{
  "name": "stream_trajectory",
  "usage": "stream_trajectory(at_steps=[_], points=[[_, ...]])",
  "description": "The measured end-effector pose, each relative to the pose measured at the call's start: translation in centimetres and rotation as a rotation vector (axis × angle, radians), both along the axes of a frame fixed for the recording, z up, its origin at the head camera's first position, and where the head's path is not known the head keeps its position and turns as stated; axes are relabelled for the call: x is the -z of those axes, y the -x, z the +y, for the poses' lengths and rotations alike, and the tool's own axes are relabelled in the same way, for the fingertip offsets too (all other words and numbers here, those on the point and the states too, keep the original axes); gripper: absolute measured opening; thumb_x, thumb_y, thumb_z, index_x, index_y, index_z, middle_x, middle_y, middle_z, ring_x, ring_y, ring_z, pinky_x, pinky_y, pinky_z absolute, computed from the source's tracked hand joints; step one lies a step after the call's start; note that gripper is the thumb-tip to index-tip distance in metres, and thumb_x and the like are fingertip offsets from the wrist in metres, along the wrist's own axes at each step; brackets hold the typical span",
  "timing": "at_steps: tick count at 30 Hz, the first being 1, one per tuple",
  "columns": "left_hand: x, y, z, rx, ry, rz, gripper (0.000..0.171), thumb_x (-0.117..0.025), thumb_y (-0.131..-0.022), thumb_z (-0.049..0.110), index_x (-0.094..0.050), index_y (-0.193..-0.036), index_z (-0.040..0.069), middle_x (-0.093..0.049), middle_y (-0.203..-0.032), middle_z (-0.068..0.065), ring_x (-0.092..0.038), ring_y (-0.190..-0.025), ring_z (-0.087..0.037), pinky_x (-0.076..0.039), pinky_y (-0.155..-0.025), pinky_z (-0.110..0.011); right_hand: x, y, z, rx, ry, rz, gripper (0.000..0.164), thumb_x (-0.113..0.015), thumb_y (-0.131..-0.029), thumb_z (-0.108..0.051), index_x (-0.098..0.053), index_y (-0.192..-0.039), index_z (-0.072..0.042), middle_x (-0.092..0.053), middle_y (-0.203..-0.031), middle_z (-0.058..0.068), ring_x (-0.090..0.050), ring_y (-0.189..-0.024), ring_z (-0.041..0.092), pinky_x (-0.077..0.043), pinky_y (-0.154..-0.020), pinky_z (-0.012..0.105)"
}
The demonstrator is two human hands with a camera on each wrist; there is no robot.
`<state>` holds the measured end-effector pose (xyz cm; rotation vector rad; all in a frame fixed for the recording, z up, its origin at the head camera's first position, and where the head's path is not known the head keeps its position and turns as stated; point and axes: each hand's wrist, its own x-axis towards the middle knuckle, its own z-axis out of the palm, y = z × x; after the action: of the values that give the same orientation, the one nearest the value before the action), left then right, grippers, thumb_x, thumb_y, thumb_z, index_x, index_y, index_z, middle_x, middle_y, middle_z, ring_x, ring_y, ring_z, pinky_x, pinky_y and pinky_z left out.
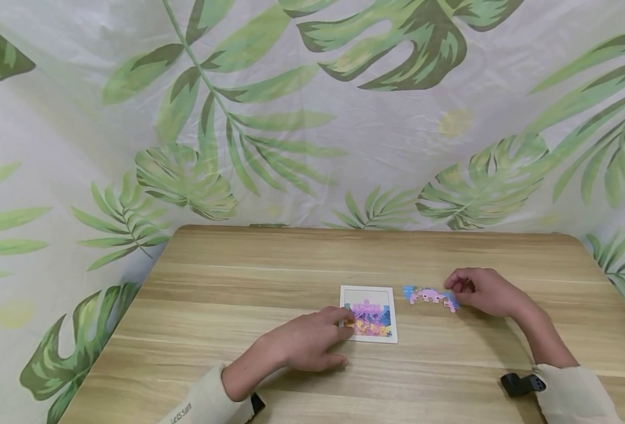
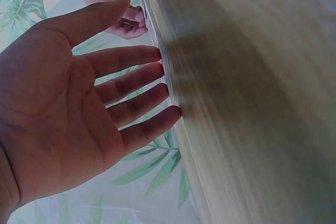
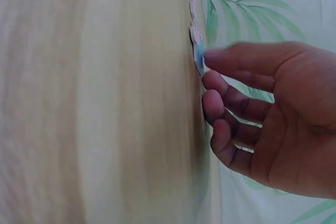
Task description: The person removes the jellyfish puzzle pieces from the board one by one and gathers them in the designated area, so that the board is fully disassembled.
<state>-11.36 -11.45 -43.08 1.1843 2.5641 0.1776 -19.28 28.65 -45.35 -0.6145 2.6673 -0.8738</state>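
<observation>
In the head view a small jigsaw puzzle tray with a white border lies on the table, its lower part filled with pink, blue and yellow pieces. My left hand rests over its left edge; the left wrist view shows the fingers extended, tips at the surface. To the right lies a joined strip of pink and blue puzzle pieces. At its right end my right hand pinches a blue puzzle piece between thumb and index finger, the other fingers curled.
The wooden table extends around the tray and strip. Behind it hangs a leaf-patterned cloth. A black wrist device sits at the right sleeve.
</observation>
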Motion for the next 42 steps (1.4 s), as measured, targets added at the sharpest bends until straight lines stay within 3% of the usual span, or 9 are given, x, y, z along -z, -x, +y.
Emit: stream_trajectory(at_steps=[19, 25, 32, 42], points=[[-0.1, -0.1, 0.0, 0.002, -0.001, 0.002, 0.048, -0.073, -0.102, 0.04, -0.07, -0.142, 0.013, -0.054, -0.157, -0.003, -0.051, -0.148, -0.02, -0.049, -0.119, -0.034, -0.5, -0.1, -0.5, -0.007, -0.003, 0.021, 0.013, -0.074, -0.098, -0.008, -0.075, -0.111, -0.009, -0.07, -0.098, -0.002, -0.058, -0.085, 0.007, -0.05, -0.073, 0.024], [-0.2, 0.0, 0.0, 0.005, -0.002, 0.003, 0.049, -0.073, -0.102, 0.04, -0.069, -0.143, 0.012, -0.055, -0.158, -0.003, -0.051, -0.148, -0.021, -0.048, -0.12, -0.034, -1.4, 0.0, -2.7, -0.012, 0.028, 0.009, 0.014, -0.074, -0.099, -0.008, -0.075, -0.113, -0.006, -0.072, -0.097, 0.0, -0.062, -0.086, 0.011, -0.052, -0.072, 0.024], [-0.4, 0.2, -0.2, -0.013, -0.024, -0.031, 0.047, -0.071, -0.103, 0.038, -0.068, -0.145, 0.016, -0.054, -0.158, -0.003, -0.052, -0.147, -0.022, -0.051, -0.117, -0.038, -2.1, 0.0, -5.8, -0.01, 0.088, -0.067, 0.017, -0.073, -0.099, -0.01, -0.074, -0.115, -0.003, -0.07, -0.097, 0.005, -0.061, -0.078, 0.015, -0.053, -0.061, 0.026], [-1.1, 0.1, -1.1, -0.048, -0.049, -0.045, 0.042, -0.069, -0.105, 0.035, -0.071, -0.141, 0.013, -0.061, -0.15, -0.001, -0.059, -0.138, -0.018, -0.054, -0.113, -0.035, -2.0, 0.2, -9.6, -0.123, 0.093, 0.001, 0.016, -0.076, -0.095, -0.008, -0.076, -0.111, -0.005, -0.07, -0.093, -0.002, -0.061, -0.086, 0.011, -0.053, -0.076, 0.026]])
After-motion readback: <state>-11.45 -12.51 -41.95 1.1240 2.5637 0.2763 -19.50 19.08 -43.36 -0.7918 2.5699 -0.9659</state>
